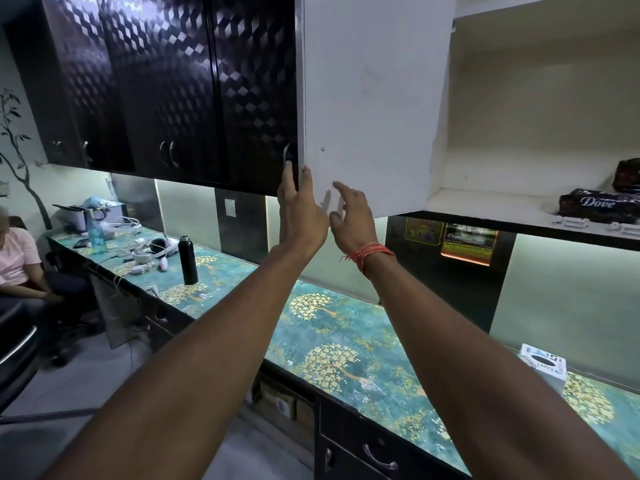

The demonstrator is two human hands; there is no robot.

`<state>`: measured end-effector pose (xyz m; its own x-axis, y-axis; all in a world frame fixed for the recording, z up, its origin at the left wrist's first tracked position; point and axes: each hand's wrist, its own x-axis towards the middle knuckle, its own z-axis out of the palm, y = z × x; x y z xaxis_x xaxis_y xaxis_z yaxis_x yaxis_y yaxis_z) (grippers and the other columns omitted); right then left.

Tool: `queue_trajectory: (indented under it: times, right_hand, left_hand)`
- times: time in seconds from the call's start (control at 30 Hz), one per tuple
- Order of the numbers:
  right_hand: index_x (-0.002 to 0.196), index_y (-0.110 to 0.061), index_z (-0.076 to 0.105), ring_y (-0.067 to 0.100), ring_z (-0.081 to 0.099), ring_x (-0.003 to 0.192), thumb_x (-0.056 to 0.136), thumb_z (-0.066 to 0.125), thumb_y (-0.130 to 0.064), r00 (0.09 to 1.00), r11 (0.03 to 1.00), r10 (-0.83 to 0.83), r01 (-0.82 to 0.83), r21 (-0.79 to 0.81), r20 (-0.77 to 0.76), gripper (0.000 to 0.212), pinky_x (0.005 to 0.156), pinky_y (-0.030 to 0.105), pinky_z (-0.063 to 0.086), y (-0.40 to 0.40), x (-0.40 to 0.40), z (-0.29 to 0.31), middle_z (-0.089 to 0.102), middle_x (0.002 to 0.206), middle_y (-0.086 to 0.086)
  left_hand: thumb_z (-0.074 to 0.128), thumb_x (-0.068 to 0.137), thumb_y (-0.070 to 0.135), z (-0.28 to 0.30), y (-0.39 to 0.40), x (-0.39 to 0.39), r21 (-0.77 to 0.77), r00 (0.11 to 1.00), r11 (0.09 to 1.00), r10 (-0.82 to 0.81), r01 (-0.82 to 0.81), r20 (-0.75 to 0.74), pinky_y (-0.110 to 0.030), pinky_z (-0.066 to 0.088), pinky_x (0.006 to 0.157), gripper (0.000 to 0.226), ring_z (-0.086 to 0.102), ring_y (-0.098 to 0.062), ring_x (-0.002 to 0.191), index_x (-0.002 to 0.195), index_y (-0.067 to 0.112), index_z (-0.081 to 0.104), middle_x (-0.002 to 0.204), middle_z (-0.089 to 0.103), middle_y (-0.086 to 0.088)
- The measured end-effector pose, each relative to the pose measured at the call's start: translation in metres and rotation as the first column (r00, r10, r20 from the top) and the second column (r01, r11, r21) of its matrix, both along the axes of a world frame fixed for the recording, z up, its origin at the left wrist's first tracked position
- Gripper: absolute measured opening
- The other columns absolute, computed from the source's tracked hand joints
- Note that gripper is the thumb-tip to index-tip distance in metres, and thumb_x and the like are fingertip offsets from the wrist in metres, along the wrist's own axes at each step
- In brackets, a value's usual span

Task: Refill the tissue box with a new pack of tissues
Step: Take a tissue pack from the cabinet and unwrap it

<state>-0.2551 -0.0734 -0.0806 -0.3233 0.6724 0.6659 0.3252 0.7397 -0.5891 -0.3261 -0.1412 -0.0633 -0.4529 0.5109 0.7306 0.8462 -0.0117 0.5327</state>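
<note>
An overhead cabinet door (374, 98) stands swung open, its white inner face toward me. My left hand (299, 206) grips the door's lower left edge, thumb on the white side and fingers behind. My right hand (349, 216) hovers just below the door's bottom edge with fingers spread, holding nothing. On the white shelf inside lies a dark tissue pack marked "Dove" (599, 204), with a second dark pack (628, 174) behind it. The white tissue box (543, 365) sits on the counter at the far right, its oval slot facing up.
The long teal counter (346, 327) with gold tree patterns runs below. A black bottle (187, 259), a blue bottle (96, 233) and cables clutter its left end. A seated person (17, 258) is at the far left. The other dark cabinet doors (156, 81) are closed.
</note>
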Motion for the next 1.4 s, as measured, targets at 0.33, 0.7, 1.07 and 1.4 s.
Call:
queue_trajectory:
  times: [0.33,0.7,1.07,1.4]
  right_hand:
    - [0.127,-0.011,0.054,0.017,0.060,0.101,0.087,0.049,-0.001,0.874,0.928,-0.325,0.368,0.056,-0.363,0.041,0.084,0.027,0.048,0.000,0.185,0.018,0.062,0.119,0.010]
    - [0.120,-0.012,0.058,0.022,0.061,0.101,0.084,0.044,0.000,0.505,0.601,-0.735,0.794,-0.090,-0.453,0.041,0.093,0.039,0.050,-0.018,0.487,0.042,0.065,0.113,0.011]
    - [0.117,-0.013,0.057,0.021,0.064,0.095,0.087,0.045,-0.005,0.354,0.499,-0.746,0.858,-0.122,-0.564,0.034,0.087,0.037,0.051,-0.010,0.597,0.026,0.069,0.106,0.006]
    - [0.108,-0.014,0.063,0.015,0.060,0.093,0.090,0.055,-0.009,0.645,0.768,-0.626,0.607,-0.203,-0.438,0.020,0.084,0.029,0.051,0.076,0.535,0.017,0.064,0.098,-0.003]
  left_hand:
    - [0.038,0.086,-0.016,0.030,0.037,0.153,0.255,0.874,0.857,-0.480,0.447,0.079,-0.028,0.041,0.110,0.054,0.058,-0.021,0.125,0.130,0.006,0.061,0.128,0.067,-0.009]
    - [0.037,0.093,-0.012,0.024,0.078,0.454,0.076,0.230,0.262,-0.928,0.962,0.292,-0.030,0.044,0.107,0.049,0.057,-0.021,0.120,0.135,0.007,0.054,0.128,0.062,-0.013]
    - [0.035,0.092,-0.012,0.017,0.101,0.574,0.057,0.148,0.171,-0.947,0.984,0.286,-0.033,0.047,0.105,0.054,0.059,-0.022,0.119,0.138,0.012,0.052,0.133,0.061,-0.011]
    - [0.048,0.094,-0.002,0.007,0.171,0.491,0.102,0.454,0.519,-0.812,0.848,0.367,-0.031,0.052,0.095,0.040,0.063,-0.016,0.108,0.128,0.015,0.059,0.116,0.069,-0.002]
